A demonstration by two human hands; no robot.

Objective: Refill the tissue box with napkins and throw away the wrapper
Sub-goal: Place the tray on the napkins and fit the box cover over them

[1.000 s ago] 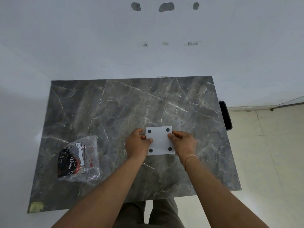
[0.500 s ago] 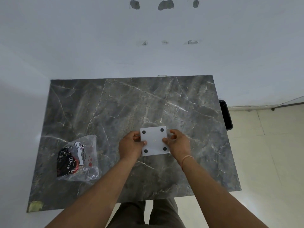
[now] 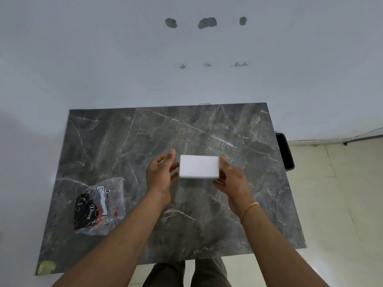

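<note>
head view: one wide-angle look down at a dark grey marbled bench (image 3: pixel 145 141) set against a white wall (image 3: pixel 124 59)
tissue box (image 3: pixel 199 167): white, plain blurred side up, held above the bench middle, between the two hands; cannot tell whether it touches the bench surface
right hand (image 3: pixel 232 181): at the box's right end, fingers (image 3: pixel 224 162) wrapped on that end and partly hidden behind and under it, gripping the box; thin band on the wrist
left hand (image 3: pixel 160 177): just left of the box, palm turned toward it, fingers (image 3: pixel 170 157) spread open and blurred; the near fingertips sit at the box's left edge, contact cannot be told, no grip on it
box vs fingers: right fingers touching the right end, left fingers just beside the left end, box bracketed between both palms
napkin pack (image 3: pixel 99 206): clear plastic wrapper with black and red print and a white label, lying flat on the bench near its left front, well apart from both hands and the box
tape scrap (image 3: pixel 47 266): yellowish, stuck at the bench's left front corner
bin (image 3: pixel 285 151): black, on the floor just beside the bench's right edge, partly hidden by it
floor (image 3: pixel 331 204): pale tiles right of the bench
wall marks (image 3: pixel 207 22): three dark patches high up, three smaller chips lower
person: forearms reach in from the bottom edge, trouser legs show under the bench's near edge
</note>
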